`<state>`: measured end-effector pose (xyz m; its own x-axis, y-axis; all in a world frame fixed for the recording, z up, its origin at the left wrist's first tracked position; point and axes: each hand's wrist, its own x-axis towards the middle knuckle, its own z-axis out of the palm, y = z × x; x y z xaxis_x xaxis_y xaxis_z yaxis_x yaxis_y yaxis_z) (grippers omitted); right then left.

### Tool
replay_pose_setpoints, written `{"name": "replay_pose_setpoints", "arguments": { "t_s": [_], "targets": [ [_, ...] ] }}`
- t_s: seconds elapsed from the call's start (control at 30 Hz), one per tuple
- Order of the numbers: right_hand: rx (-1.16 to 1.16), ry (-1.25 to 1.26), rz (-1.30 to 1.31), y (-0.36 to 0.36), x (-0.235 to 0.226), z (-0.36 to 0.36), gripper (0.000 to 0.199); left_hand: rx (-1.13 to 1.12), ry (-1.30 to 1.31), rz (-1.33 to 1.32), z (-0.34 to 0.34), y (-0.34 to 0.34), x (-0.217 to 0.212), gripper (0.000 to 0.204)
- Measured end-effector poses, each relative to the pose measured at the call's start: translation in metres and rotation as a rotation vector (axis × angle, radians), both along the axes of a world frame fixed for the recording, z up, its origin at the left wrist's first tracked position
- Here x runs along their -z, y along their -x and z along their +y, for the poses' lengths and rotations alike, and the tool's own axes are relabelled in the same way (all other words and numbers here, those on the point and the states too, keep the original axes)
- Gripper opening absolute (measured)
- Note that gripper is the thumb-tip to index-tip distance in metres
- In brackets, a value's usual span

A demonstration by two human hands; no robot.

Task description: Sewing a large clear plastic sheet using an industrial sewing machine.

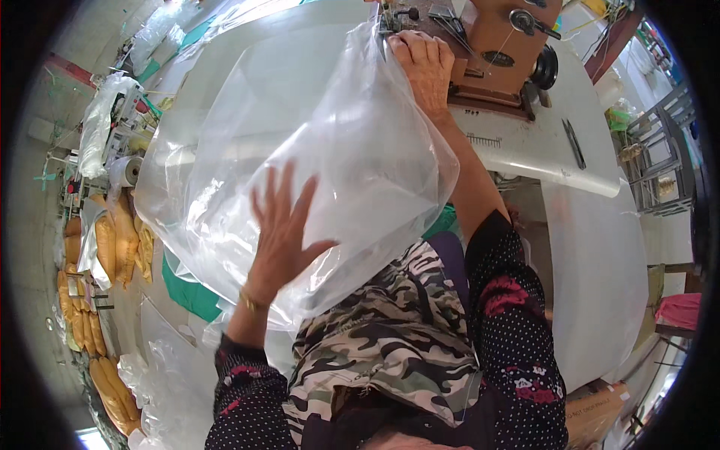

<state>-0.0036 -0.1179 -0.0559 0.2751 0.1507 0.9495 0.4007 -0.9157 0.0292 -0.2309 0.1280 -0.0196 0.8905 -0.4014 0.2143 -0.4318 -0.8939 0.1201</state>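
Note:
A large, glossy clear plastic sheet (337, 142) spreads in loose folds from the machine down to my lap. Its far end is bunched at the foot of a brown sewing machine (491, 60). My right hand (425, 67) grips the gathered plastic right beside the machine's foot, its fingers bent and close together; the fingertips are partly hidden. Nearer to me, my left hand (283, 232) is over the middle of the sheet with fingers and thumb spread. It holds nothing, and I cannot tell whether its palm touches the plastic.
Thread snips (574, 142) lie on the pale table (532, 142) to the right of the machine. A black handwheel (545, 67) sticks out at the machine's right. Stuffed yellow-brown bags (116, 232) line the left side, and a cardboard box (596, 412) stands low at the right.

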Motion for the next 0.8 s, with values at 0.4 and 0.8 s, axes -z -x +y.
{"name": "replay_pose_setpoints", "arguments": {
  "t_s": [0.4, 0.8],
  "targets": [
    [-0.012, -0.064, 0.142, 0.051, 0.024, -0.010, 0.052, -0.547, 0.604, -0.125, 0.130, 0.105, 0.152, 0.032],
    [-0.924, -1.406, 0.782, 0.253, 0.083, 0.013, 0.033, -0.453, 0.928, 0.184, 0.191, 0.113, 0.032, 0.015]
  ]
}}
